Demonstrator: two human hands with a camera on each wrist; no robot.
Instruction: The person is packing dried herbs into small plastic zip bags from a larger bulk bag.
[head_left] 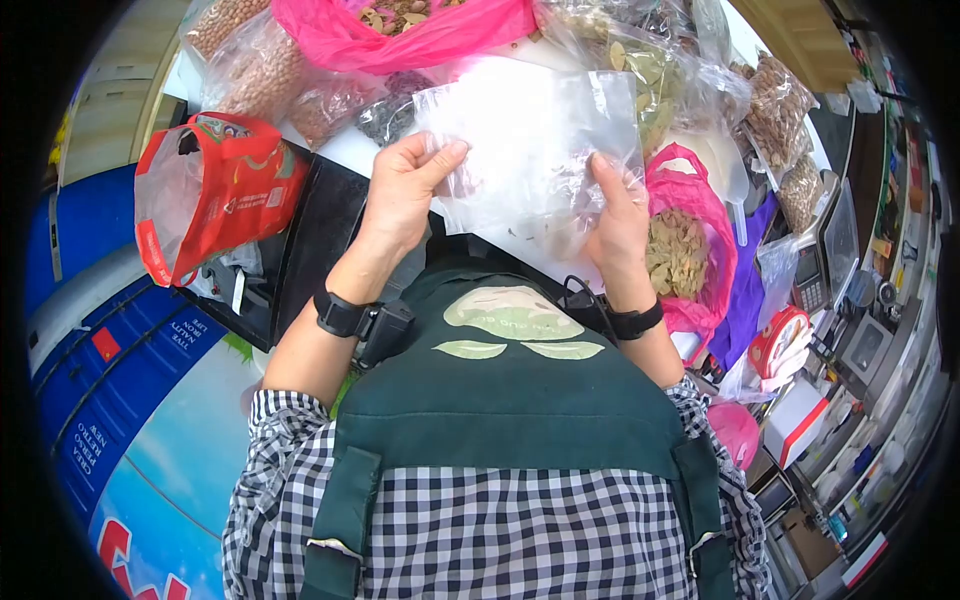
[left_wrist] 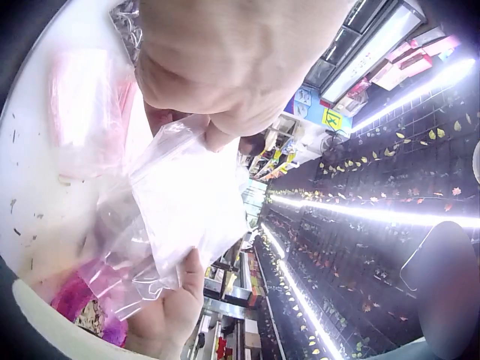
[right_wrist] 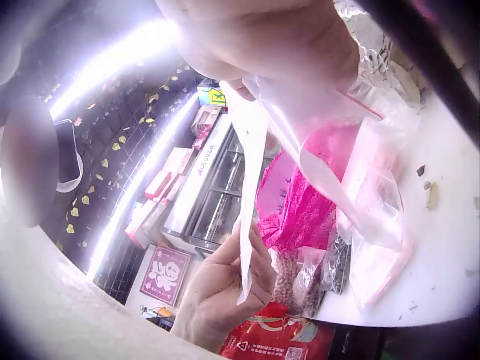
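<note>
- Head view: your left hand (head_left: pixel 400 195) and right hand (head_left: pixel 618 215) each pinch a side of the clear plastic bag (head_left: pixel 535 140), holding it stretched flat above the white desk (head_left: pixel 345 150), likely to find its mouth.
- Left wrist view: your thumb (left_wrist: pixel 225 131) clamps the bag's edge; the film hangs taut.
- Right wrist view: the bag shows edge-on, held between both hands above a red packet (right_wrist: pixel 277 337).

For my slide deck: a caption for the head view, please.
Both hands, left hand and right hand, hold a clear plastic bag.
</note>
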